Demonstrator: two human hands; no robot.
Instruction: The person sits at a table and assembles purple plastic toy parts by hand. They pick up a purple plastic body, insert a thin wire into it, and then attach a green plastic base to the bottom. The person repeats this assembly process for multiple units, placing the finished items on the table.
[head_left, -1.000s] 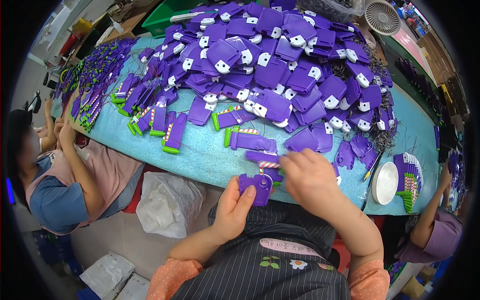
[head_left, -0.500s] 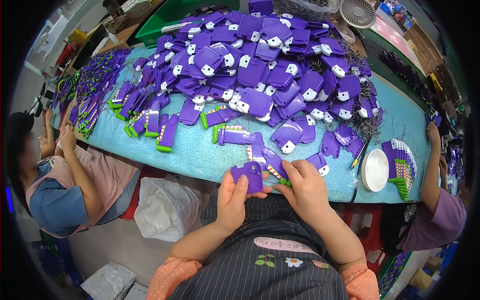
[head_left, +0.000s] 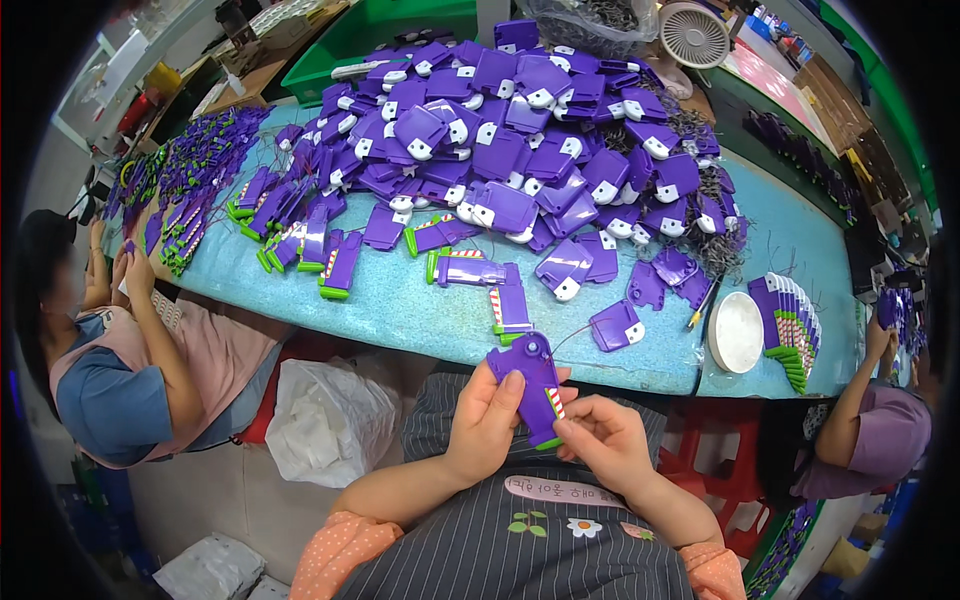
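Just off the table's near edge, my left hand (head_left: 482, 422) is closed on a purple plastic shell (head_left: 522, 362) with a round post near its top. A flat purple wing piece (head_left: 538, 405), with a red-and-white striped edge and a green tip, lies against the shell's lower part. My right hand (head_left: 603, 440) pinches the wing piece near its green tip. From the top of the held parts a thin dark wire runs to a purple-and-white shell (head_left: 616, 326) on the table. Whether the wing is fastened to the shell, I cannot tell.
A big heap of purple-and-white shells (head_left: 500, 150) covers the table's middle. Several green-tipped wing pieces (head_left: 470, 268) lie before it. To the right are a white bowl (head_left: 737, 333), a screwdriver (head_left: 703, 304) and a fanned stack of pieces (head_left: 788, 330). People sit at both sides.
Both hands have come nearer my body. The wing piece, earlier beside the shell in my right hand, now lies against it. The wired purple-and-white shell has shifted left on the table.
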